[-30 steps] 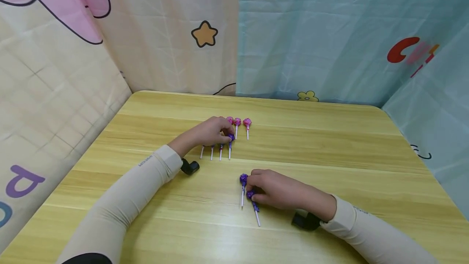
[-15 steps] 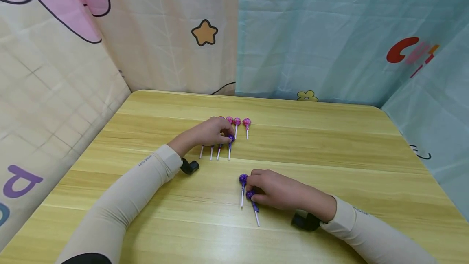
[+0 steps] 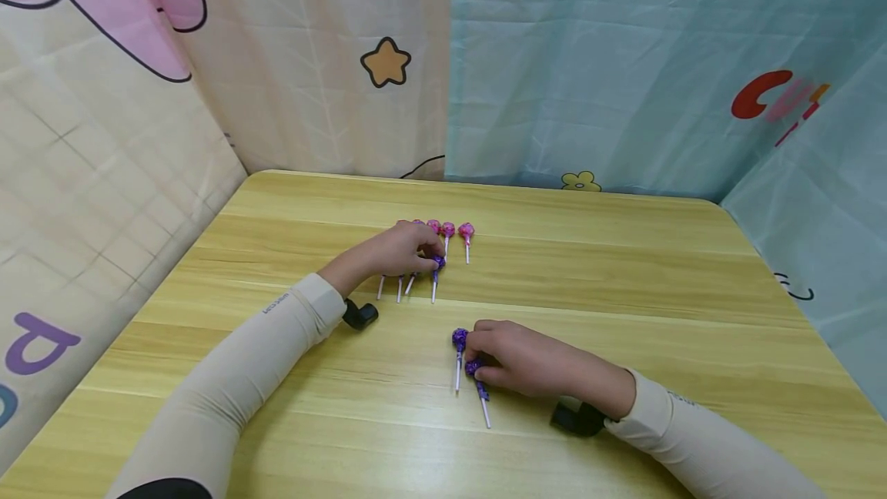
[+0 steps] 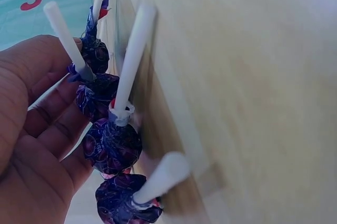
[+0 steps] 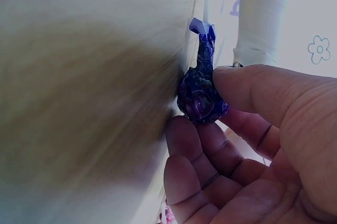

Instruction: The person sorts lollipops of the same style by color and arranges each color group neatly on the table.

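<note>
My left hand (image 3: pixel 403 249) reaches over a row of purple-wrapped lollipops, thumb and forefinger around the head of the rightmost purple lollipop (image 3: pixel 439 262). In the left wrist view several purple heads stand side by side, the nearest lollipop (image 4: pixel 124 200) overlapping the neighbouring lollipop (image 4: pixel 111 147), with the other fingers behind them. From the head, that hand hides most of the row; only white sticks show below it. Nearer the front, my right hand (image 3: pixel 520 358) pinches another purple lollipop (image 5: pixel 199 95) by its wrapped head. Just left of its fingertips lies a further purple lollipop (image 3: pixel 460 339).
Behind the left hand runs a row of pink lollipops, partly hidden; the rightmost pink lollipop (image 3: pixel 467 230) sits slightly apart. Black wrist devices (image 3: pixel 360 315) hang under both wrists. Printed curtains (image 3: pixel 589 60) stand behind the wooden table (image 3: pixel 658 268).
Under the left hand, one purple lollipop's stick has swung its lower end to the left, away from the rightmost stick. The right hand and its lollipop stay in place.
</note>
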`<state>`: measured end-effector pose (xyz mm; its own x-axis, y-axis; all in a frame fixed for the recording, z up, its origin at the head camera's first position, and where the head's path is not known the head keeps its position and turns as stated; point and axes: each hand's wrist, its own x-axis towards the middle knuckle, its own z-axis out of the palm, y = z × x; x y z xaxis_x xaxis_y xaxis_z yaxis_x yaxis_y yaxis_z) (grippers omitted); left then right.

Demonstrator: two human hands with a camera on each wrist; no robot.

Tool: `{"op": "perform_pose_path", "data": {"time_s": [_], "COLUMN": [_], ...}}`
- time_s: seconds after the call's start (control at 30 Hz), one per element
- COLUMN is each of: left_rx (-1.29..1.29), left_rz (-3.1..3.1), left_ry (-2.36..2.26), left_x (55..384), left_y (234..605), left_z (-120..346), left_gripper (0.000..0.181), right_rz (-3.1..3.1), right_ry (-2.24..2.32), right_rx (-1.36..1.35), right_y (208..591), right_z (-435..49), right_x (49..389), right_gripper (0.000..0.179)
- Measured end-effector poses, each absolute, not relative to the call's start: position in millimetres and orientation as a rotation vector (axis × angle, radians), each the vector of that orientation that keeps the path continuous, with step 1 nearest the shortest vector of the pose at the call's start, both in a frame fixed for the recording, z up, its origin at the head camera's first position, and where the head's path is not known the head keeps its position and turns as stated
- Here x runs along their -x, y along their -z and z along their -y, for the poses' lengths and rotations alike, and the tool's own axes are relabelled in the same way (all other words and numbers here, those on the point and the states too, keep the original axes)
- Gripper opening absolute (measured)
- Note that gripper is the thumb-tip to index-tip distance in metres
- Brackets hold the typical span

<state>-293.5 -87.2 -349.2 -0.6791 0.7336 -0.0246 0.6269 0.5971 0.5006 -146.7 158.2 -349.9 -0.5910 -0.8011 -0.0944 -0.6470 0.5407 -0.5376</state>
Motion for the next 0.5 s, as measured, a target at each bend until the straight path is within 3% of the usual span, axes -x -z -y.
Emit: {"op": "perform_pose_path", "data": {"time_s": [0.5], "left_rx": [-1.125], "left_rz": [-2.597], "left_ry": [-0.680], "left_x": [292.5], "left_y": [348.7], "left_z": [86.0], "left_gripper": [0.007], "right_rz": [-2.445], "right_ry": [0.656], "right_rx": [1.199], "right_y": [350.8], "right_z": [-159.9], "right_x": [148.8], "right_gripper": [0.008]}}
